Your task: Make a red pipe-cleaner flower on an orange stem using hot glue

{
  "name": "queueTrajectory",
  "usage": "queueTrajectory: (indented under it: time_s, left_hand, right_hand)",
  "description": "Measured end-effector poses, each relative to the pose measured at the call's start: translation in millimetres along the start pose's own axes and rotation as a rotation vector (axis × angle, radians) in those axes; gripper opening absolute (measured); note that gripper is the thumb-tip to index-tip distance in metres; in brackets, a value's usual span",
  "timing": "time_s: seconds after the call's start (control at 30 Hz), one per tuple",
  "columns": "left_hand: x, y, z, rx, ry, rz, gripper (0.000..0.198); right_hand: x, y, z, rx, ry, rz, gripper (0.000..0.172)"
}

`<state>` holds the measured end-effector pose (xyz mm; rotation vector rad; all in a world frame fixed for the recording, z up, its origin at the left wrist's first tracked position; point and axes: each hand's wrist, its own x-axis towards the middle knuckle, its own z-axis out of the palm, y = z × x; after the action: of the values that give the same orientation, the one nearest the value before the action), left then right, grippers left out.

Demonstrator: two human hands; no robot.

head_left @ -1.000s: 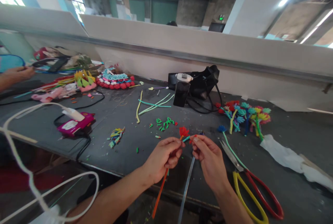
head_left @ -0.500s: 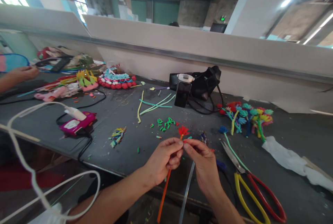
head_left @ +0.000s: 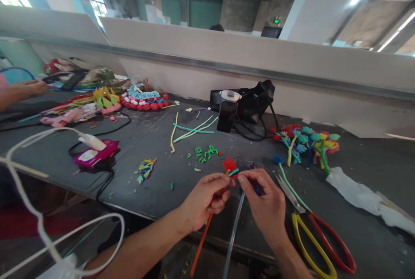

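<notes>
Pinched in my left hand is an orange stem, its red flower standing just above the fingertips. My right hand is closed, thumb against index finger, beside the left fingertips; a small red piece shows between the two hands. Just above it lies a small teal piece. A clear rod runs down below the hands. Scissors with one yellow and one red handle lie right of my right hand, next to a blue flower on a pale green stem.
Green bits and a multicoloured pile lie on the dark table. A magenta device sits left, a phone and black bag at the back. Colourful flowers lie right. Another person's hand shows far left.
My right hand has moved a little right, away from my left hand. The red piece between them shows more, and the orange stem's lower end has shifted left.
</notes>
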<state>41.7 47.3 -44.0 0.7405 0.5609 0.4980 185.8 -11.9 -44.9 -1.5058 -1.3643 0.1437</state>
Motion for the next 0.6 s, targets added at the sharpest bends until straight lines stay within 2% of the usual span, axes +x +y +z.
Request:
queueTrajectory:
  time_s: [0.1,0.3,0.6]
  left_hand:
    - [0.0,-0.2,0.6,0.038,0.013,-0.006,0.025]
    - [1.6,-2.0,1.6,0.089,0.099,0.052,0.026]
    - [0.6,-5.0,1.2,0.129,0.089,0.055,0.025]
  right_hand:
    - [1.6,-0.3,-2.7,-0.036,0.02,-0.014,0.014]
    - [-0.5,-0.7,0.5,-0.064,0.027,-0.139,0.01]
    - [-2.7,3.4,3.9,-0.103,0.055,-0.197,0.007]
